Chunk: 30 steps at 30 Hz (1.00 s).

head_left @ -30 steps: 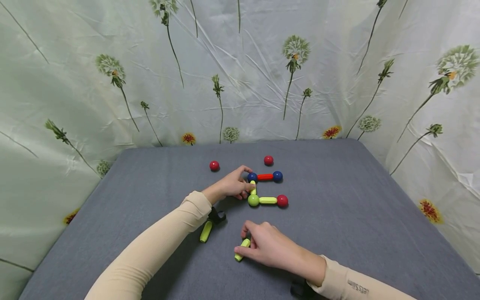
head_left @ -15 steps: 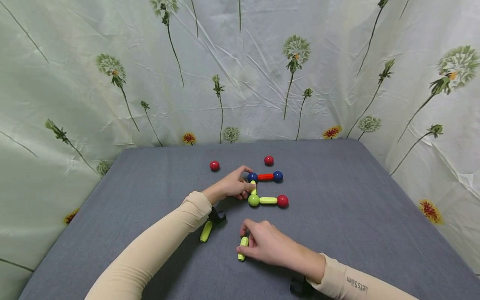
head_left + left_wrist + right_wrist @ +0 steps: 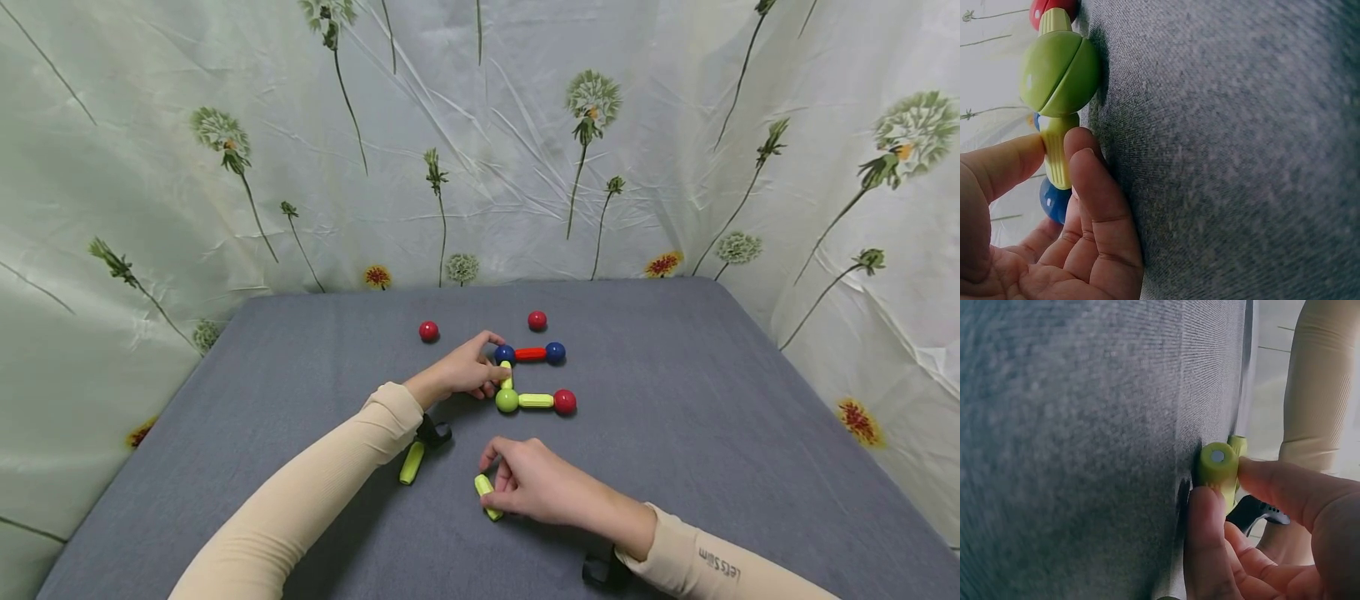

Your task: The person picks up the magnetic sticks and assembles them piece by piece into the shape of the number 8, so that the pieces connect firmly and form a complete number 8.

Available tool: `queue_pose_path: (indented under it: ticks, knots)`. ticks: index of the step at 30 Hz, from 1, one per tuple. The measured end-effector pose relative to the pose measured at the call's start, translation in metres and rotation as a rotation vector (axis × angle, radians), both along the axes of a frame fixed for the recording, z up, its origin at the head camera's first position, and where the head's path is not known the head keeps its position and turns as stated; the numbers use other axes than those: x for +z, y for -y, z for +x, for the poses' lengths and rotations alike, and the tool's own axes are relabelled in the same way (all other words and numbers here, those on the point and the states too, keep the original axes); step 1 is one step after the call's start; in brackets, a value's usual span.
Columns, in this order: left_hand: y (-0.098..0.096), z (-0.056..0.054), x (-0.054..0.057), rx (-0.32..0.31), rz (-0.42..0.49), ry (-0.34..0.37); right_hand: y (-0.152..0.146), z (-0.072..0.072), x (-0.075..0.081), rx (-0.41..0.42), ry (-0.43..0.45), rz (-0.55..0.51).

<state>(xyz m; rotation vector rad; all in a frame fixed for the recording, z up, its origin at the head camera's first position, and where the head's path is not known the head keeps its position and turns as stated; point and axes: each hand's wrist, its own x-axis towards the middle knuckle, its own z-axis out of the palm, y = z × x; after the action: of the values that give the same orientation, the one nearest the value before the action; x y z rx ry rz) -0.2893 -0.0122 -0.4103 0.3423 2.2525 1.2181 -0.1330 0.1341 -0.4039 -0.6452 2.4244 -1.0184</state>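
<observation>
My left hand [image 3: 463,368] pinches a yellow-green magnetic rod [image 3: 1055,156] between thumb and fingers. That rod joins a green ball [image 3: 507,401] to a blue ball [image 3: 505,356]. From the green ball a second yellow-green rod [image 3: 536,401] runs to a red ball [image 3: 565,402]. A red rod [image 3: 531,354] links the first blue ball to another blue ball [image 3: 555,352]. Closer to the person, my right hand [image 3: 543,483] holds a loose yellow-green rod [image 3: 484,485] by thumb and fingertips, low over the cloth. A metal disc shows in its end in the right wrist view.
One more yellow-green rod [image 3: 412,463] lies beside the left forearm. Two loose red balls, one at the left [image 3: 428,332] and one at the right [image 3: 537,320], sit farther back. Grey cloth [image 3: 675,400] covers the table, and a flowered curtain [image 3: 510,150] hangs behind.
The loose rod in my right hand has turned, its far end swinging from right to left. The left hand and the joined pieces have stayed in place.
</observation>
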Motion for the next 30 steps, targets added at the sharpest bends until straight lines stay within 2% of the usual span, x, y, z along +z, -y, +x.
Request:
queue_pose_path:
  ticks: [7, 19, 25, 30]
  knots:
    - [0.001, 0.001, 0.0, 0.001, -0.002, -0.006, 0.002, 0.0, -0.001, -0.01, 0.034, 0.036]
    - [0.0, 0.0, -0.001, 0.004, 0.002, -0.006, 0.002, 0.0, 0.0, -0.011, 0.015, 0.064]
    - [0.0, 0.001, -0.001, 0.0, 0.004, -0.01, -0.005, -0.005, 0.008, -0.056, 0.014, 0.037]
    - [0.0, 0.001, 0.0, 0.0, 0.011, -0.014, -0.015, -0.014, 0.017, -0.116, -0.012, 0.011]
